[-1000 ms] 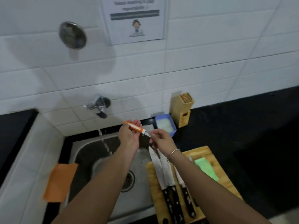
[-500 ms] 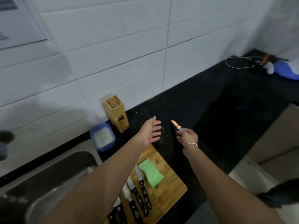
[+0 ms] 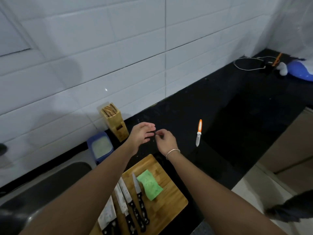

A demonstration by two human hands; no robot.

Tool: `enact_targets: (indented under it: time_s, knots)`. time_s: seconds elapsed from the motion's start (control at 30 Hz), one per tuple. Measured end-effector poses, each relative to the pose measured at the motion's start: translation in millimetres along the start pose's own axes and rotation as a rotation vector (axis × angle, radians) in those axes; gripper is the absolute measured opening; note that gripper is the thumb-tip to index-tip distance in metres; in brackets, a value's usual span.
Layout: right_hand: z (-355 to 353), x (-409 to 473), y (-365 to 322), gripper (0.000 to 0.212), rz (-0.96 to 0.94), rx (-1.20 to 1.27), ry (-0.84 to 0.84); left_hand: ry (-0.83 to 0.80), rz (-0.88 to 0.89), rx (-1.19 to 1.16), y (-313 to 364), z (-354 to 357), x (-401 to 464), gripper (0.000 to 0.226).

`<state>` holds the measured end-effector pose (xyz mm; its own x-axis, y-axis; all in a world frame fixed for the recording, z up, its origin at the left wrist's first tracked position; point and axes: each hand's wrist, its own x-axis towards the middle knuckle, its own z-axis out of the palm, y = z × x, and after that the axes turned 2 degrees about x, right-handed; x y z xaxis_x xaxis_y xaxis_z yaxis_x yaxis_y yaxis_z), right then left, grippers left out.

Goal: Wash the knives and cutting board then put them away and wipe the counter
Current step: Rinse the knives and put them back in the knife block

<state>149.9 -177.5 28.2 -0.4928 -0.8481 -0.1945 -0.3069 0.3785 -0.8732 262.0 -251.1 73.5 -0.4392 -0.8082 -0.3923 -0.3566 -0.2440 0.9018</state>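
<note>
A small orange-handled knife [image 3: 198, 133] lies alone on the black counter [image 3: 228, 116], blade pointing toward me. My right hand [image 3: 165, 141] hovers just left of it, fingers loosely curled and holding nothing. My left hand [image 3: 141, 134] is beside the right one, palm up with fingers spread, fingertips nearly touching it. Below my arms a wooden cutting board [image 3: 166, 199] carries several black-handled knives [image 3: 133, 199] and a green sponge [image 3: 149, 184]. A wooden knife block [image 3: 115, 122] stands against the tiled wall.
A blue container [image 3: 101, 148] sits left of the knife block, next to the steel sink [image 3: 50, 180]. At the far right corner lie a white cable [image 3: 247, 64] and a blue object [image 3: 299, 72]. Lower floor or cabinet surfaces show at the right edge.
The orange knife went from both hands over the sink to my right hand, then onto the counter. My right hand let go and drew back left. The view swung right.
</note>
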Motion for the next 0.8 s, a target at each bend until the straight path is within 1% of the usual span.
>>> enact_targets:
  time_s: [0.1, 0.23, 0.37, 0.43, 0.5, 0.57, 0.7, 0.8]
  knots:
    - [25.5, -10.0, -21.0, 0.023, -0.052, 0.009, -0.188, 0.091, -0.001, 0.085, -6.2, -31.4, -18.3, 0.015]
    - [66.0, -21.0, -40.6, 0.019, -0.144, -0.069, -0.334, 0.233, 0.023, 0.189, -21.8, -77.5, -43.4, 0.015]
    - [102.9, -32.4, -57.6, 0.013, -0.238, -0.163, -0.504, 0.316, -0.046, 0.313, -51.1, -121.0, -64.1, 0.012]
    - [122.1, -37.8, -62.1, 0.013, -0.271, -0.240, -0.575, 0.313, -0.117, 0.432, -70.1, -138.0, -81.8, 0.013]
    - [140.6, -44.1, -63.8, 0.018, -0.296, -0.341, -0.642, 0.313, -0.197, 0.547, -85.4, -147.9, -103.7, 0.013]
    - [156.7, -52.8, -64.8, 0.022, -0.321, -0.446, -0.709, 0.256, -0.326, 0.625, -99.4, -153.4, -124.6, 0.015]
    - [181.3, -69.6, -64.9, 0.013, -0.345, -0.615, -0.820, 0.140, -0.545, 0.687, -126.5, -156.8, -157.1, 0.027]
    - [192.4, -79.5, -64.8, 0.016, -0.357, -0.723, -0.861, 0.107, -0.656, 0.664, -137.9, -151.5, -174.5, 0.026]
